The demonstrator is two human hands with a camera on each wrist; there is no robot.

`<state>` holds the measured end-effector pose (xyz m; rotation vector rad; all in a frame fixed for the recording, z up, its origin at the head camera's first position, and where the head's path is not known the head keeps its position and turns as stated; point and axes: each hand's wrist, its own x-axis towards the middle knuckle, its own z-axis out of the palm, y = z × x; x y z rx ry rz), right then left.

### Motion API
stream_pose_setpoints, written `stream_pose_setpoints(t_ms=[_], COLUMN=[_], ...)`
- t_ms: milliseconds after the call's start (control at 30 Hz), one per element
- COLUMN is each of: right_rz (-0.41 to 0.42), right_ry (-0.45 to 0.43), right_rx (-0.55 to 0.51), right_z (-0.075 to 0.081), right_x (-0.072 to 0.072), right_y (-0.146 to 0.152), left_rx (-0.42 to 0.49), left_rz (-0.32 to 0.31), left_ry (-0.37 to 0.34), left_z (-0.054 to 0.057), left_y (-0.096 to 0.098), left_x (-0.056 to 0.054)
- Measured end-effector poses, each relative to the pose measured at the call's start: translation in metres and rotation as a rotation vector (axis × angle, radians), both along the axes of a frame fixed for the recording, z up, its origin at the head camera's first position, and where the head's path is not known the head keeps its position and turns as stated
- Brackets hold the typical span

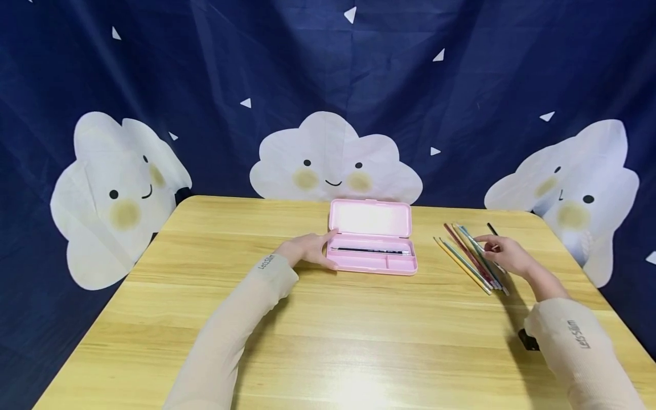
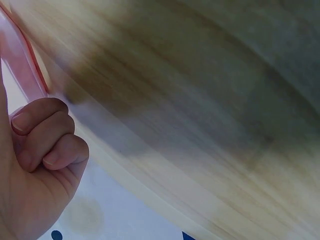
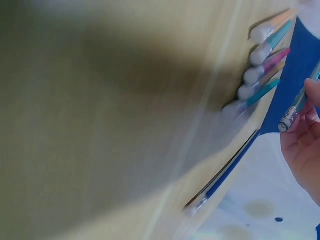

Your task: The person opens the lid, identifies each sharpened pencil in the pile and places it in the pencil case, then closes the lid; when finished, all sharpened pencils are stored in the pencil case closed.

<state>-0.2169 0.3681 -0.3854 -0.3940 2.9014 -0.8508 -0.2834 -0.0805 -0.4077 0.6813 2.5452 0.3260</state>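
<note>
An open pink pencil case lies on the wooden table, its lid folded back. Inside its long compartment is one dark pencil. My left hand grips the case's left end, index finger at the hinge side and thumb at the near corner. In the left wrist view its other fingers are curled in beside the case's pink edge. On the right, my right hand pinches a teal pencil by its shaft, raised above the table. Several coloured pencils lie in a loose fan beside that hand.
A dark blue pencil lies apart from the fan, to its right. Bare wooden tabletop stretches in front of the case. Behind the table hangs a navy curtain with smiling white clouds.
</note>
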Motion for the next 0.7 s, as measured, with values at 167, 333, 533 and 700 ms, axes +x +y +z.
stream_pose_setpoints(t_ms=[167, 333, 533, 700], right_rz=[0.027, 0.055, 0.074, 0.14], right_ry=[0.017, 0.025, -0.004, 0.015], right_rx=[-0.007, -0.032, -0.056, -0.092], right_z=[0.003, 0.002, 0.0, -0.002], right_x=[-0.005, -0.011, -0.016, -0.022], right_y=[-0.013, -0.026, -0.044, -0.059], left_rx=[0.006, 0.004, 0.0, -0.004], left_rz=[-0.005, -0.007, -0.009, -0.011], left_ry=[0.006, 0.011, 0.006, 0.007], left_z=[0.001, 0.002, 0.001, 0.001], left_y=[-0.001, -0.001, 0.0, 0.001], left_x=[0.0, 0.0, 0.0, 0.0])
